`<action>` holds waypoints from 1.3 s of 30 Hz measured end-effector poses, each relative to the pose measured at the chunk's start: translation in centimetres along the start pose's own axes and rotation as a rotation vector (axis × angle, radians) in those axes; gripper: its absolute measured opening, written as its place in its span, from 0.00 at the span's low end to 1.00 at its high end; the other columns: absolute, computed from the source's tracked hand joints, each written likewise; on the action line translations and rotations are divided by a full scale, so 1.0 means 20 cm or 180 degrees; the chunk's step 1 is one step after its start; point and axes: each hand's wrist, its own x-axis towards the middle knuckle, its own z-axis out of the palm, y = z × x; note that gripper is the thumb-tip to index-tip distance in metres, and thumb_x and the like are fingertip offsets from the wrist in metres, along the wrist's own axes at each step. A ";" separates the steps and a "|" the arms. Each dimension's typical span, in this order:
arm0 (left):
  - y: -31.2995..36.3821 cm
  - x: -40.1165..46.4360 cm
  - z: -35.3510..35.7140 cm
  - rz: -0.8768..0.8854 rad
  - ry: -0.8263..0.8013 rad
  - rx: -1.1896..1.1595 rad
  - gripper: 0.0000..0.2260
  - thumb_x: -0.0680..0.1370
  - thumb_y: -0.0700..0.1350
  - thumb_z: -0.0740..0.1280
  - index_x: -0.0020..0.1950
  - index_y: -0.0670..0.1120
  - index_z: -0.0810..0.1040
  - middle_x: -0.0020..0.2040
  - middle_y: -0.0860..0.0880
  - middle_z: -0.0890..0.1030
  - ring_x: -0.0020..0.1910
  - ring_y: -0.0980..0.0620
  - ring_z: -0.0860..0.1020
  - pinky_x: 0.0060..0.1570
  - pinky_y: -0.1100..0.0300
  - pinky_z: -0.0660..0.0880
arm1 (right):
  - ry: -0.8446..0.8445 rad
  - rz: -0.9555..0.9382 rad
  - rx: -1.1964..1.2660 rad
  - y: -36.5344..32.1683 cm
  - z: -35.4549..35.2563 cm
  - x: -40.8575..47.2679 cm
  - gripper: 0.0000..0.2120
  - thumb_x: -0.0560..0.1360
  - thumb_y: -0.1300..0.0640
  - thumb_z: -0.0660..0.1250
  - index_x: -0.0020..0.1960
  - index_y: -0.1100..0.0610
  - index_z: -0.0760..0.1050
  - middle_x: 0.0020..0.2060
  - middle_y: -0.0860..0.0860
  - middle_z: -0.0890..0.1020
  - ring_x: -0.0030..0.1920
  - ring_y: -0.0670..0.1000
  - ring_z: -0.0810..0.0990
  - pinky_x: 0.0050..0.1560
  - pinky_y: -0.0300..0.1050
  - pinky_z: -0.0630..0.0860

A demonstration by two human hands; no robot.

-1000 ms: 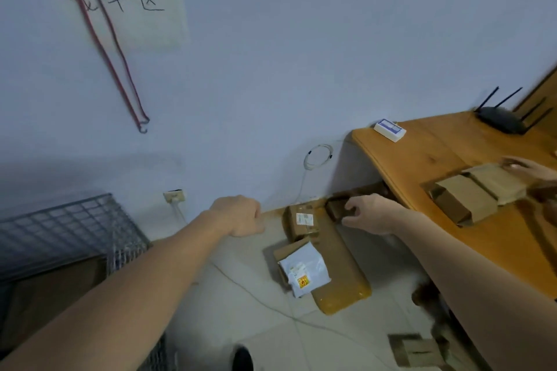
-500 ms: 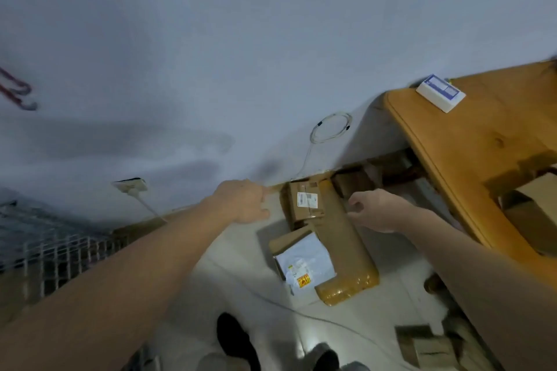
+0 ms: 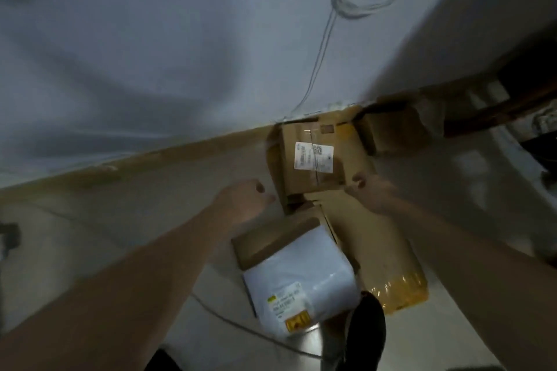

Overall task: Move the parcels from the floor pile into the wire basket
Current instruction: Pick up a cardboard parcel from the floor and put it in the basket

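Note:
A small brown cardboard box [image 3: 312,159] with a white label lies against the wall on the floor pile. My left hand [image 3: 245,199] is just left of it, fingers curled and holding nothing. My right hand [image 3: 372,191] reaches its lower right corner, fingertips at the edge; whether they touch is unclear. Below the box lie a long parcel wrapped in yellow-brown tape [image 3: 385,253] and a white plastic mailer [image 3: 301,277] with a yellow sticker, resting on a flat brown box [image 3: 265,242]. Another brown box [image 3: 391,132] sits to the right by the wall. The wire basket is out of view.
A grey cable [image 3: 322,39] hangs down the white wall to the skirting, and a thin cord [image 3: 241,330] runs across the floor. The toe of a dark shoe [image 3: 366,328] is beside the mailer. Dark space under the table [image 3: 524,93] is at the right.
The view has dropped and moved much closer to the pile; the table top and basket have left the frame. Both hands have moved down to either side of the labelled box.

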 end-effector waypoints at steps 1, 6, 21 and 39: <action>0.02 0.08 0.07 -0.0055 0.0034 -0.0267 0.26 0.83 0.61 0.64 0.75 0.48 0.73 0.70 0.47 0.78 0.66 0.46 0.77 0.66 0.52 0.74 | 0.0082 0.0076 0.0213 0.02 0.05 0.10 0.30 0.81 0.40 0.66 0.78 0.52 0.66 0.69 0.56 0.76 0.65 0.59 0.77 0.61 0.55 0.77; 0.22 0.34 0.29 -0.0340 -0.0124 -0.2239 0.26 0.87 0.52 0.60 0.83 0.46 0.60 0.77 0.46 0.70 0.76 0.44 0.69 0.66 0.60 0.66 | 0.0054 0.0376 0.1489 0.04 0.21 0.44 0.34 0.81 0.41 0.67 0.80 0.55 0.63 0.75 0.56 0.72 0.71 0.59 0.73 0.69 0.58 0.73; 0.41 -1.24 -0.57 -0.0107 0.1856 -0.2826 0.18 0.76 0.65 0.69 0.52 0.51 0.74 0.48 0.46 0.80 0.46 0.48 0.80 0.44 0.53 0.77 | -0.0270 -0.0221 0.3379 -0.66 -0.45 -1.22 0.21 0.77 0.56 0.70 0.69 0.46 0.72 0.56 0.50 0.84 0.53 0.51 0.84 0.41 0.45 0.80; 0.22 -3.77 -1.20 -0.0090 0.2318 -0.4523 0.27 0.80 0.55 0.71 0.77 0.56 0.65 0.58 0.52 0.81 0.51 0.52 0.83 0.40 0.60 0.80 | -0.1380 -0.1666 0.2280 -1.50 -0.85 -3.36 0.20 0.77 0.43 0.72 0.63 0.52 0.74 0.51 0.51 0.88 0.53 0.56 0.87 0.60 0.65 0.81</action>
